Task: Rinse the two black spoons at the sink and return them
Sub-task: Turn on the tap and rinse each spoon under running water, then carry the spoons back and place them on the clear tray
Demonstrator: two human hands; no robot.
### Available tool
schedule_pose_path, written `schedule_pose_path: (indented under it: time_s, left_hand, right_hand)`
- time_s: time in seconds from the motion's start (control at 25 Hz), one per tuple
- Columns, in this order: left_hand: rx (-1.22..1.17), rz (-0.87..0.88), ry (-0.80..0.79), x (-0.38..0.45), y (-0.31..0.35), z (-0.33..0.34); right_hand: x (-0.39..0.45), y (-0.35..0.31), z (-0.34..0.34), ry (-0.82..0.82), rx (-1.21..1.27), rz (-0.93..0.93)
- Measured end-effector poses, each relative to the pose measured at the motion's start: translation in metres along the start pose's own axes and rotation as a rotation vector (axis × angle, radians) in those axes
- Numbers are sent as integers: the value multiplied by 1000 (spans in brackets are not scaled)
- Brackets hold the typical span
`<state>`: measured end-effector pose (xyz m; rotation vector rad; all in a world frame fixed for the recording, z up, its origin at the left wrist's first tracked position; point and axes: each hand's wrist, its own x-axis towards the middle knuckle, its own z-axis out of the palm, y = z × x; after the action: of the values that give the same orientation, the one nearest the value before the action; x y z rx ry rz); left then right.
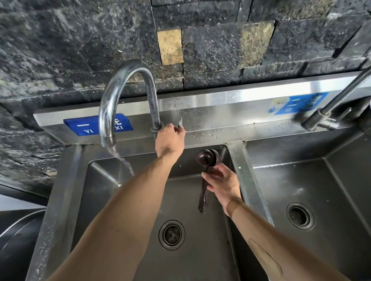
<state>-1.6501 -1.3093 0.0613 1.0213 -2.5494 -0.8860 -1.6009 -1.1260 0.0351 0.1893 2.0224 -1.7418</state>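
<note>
Dark brown-black spoons [205, 160]; silver-grey steel sink [235, 159]; blue label [81, 126] with white lettering; speckled black stone wall [66, 50] with tan patches.
</note>
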Motion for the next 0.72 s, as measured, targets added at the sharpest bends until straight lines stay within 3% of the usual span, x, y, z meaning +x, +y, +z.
schedule_pose_path:
  time_s: [0.24, 0.44, 0.56, 0.72]
  left_hand:
    - [19, -25, -91, -6, 2, -5]
    - [-115, -69, -140, -45, -13, -14]
    - [-192, -58, -308, -86, -29, -20]
    - [-366, -99, -672, -146, -38, -35]
  right_hand:
    - [-7, 1, -5, 6, 42, 13]
    - [-18, -1, -12, -17, 76, 8]
    - [-27, -4, -12, -46, 86, 39]
    - [-42, -14, -12, -87, 52, 39]
